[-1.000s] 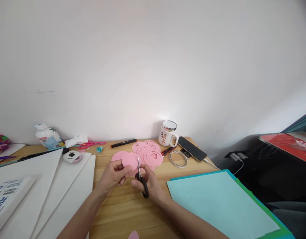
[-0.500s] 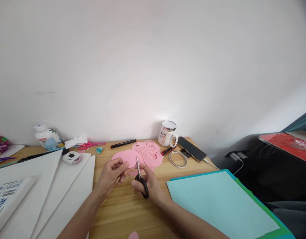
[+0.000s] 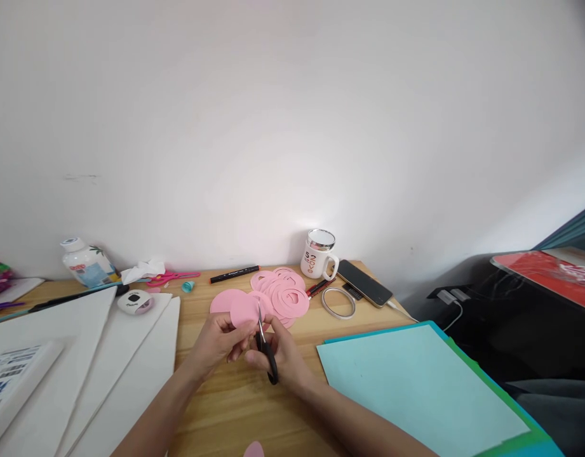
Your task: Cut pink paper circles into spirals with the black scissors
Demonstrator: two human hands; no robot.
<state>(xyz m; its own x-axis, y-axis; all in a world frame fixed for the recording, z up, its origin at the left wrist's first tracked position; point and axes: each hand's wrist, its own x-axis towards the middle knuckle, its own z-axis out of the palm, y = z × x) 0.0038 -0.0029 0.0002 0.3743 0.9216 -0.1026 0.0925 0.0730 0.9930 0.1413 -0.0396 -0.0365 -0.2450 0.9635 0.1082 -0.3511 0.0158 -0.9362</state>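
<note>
Between the thumb and fingers of my left hand (image 3: pixel 220 343) is a round pink paper disc (image 3: pixel 243 310), held up above the wooden table. My right hand (image 3: pixel 280 357) is closed around black-handled scissors (image 3: pixel 267 355), whose metal blades point up and away at the disc's right edge. Whether the blades are fully together is hard to make out. Behind the hands lies a pile of pink paper spirals (image 3: pixel 289 298). Another pink disc (image 3: pixel 223 300) rests on the table to the left, partly behind the held one.
A white mug (image 3: pixel 316 259), a phone (image 3: pixel 366 284) and a tape ring (image 3: pixel 338 303) stand behind on the right. Pale blue sheets (image 3: pixel 416 387) lie at right, white boards (image 3: pixel 130 374) at left. A black marker (image 3: pixel 234 274) and pink scissors (image 3: pixel 171 277) lie near the wall.
The pink disc in my left hand has turned and shifted slightly, and my left hand has come closer to the scissors. The scissors have tilted a little and moved slightly left.
</note>
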